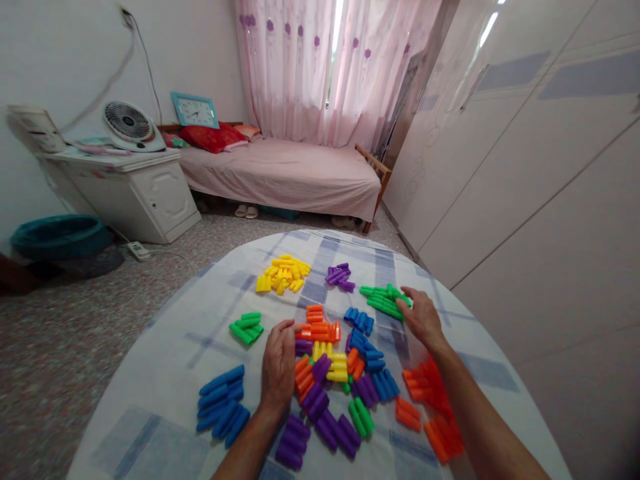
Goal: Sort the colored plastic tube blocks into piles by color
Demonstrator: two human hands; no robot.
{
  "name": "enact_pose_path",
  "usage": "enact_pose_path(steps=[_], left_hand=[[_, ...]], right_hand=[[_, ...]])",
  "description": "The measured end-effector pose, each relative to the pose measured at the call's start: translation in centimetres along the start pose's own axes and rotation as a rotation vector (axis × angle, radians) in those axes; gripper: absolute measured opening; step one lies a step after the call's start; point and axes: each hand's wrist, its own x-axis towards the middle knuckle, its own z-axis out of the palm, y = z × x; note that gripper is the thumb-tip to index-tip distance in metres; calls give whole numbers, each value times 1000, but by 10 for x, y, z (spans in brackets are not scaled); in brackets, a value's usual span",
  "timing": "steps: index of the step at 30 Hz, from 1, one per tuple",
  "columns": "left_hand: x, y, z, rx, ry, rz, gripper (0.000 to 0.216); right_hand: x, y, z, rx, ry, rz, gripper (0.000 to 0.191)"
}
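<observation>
Coloured plastic tube blocks lie in heaps on a round table with a checked cloth (165,373). My left hand (279,363) rests at the left edge of the mixed central pile (333,373), fingertips closed around an orange piece (303,327). My right hand (423,319) reaches to the green pile (384,300), fingers curled on a green piece at its right end. Sorted heaps surround them: yellow (283,273), purple (339,276), small blue (359,321), small green (246,328), blue (223,405), purple (293,443) and orange-red (433,407).
Behind the table stands a bed with a pink cover (285,175), a white cabinet (130,190) with a fan (129,125), and a teal basin (57,235) on the floor. White wardrobe doors (525,167) run along the right.
</observation>
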Motion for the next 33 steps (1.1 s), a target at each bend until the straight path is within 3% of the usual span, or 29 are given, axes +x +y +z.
enact_pose_path(steps=[2,5,8,10,14,19,23,29,33], left_hand=[[0,1,0,15,5,8,40],[0,3,0,31,13,21,41],[1,4,-1,36,-1,31,41],[1,4,-1,36,-8,22,41],[1,4,-1,32,-9,12,40],[1,3,0,17,-5,4,41],[1,3,0,18,3,5,39],[1,2,0,17,-6,7,39],[1,2,-1,7,-14,-9,40]], right_hand=[[-20,-21,0,82,-116,-150,35],[-55,-54,-4,216,-403,-413,30],[-83,-75,-6,128,-603,-572,37],[-94,-80,-4,19,-652,-596,49],[-106,-78,9,-125,-590,-569,64],[-110,-74,20,-56,-528,-585,41],[-108,-70,14,72,-498,-537,41],[-94,-59,1,403,-449,-249,47],[-63,-37,6,287,-210,-144,48]])
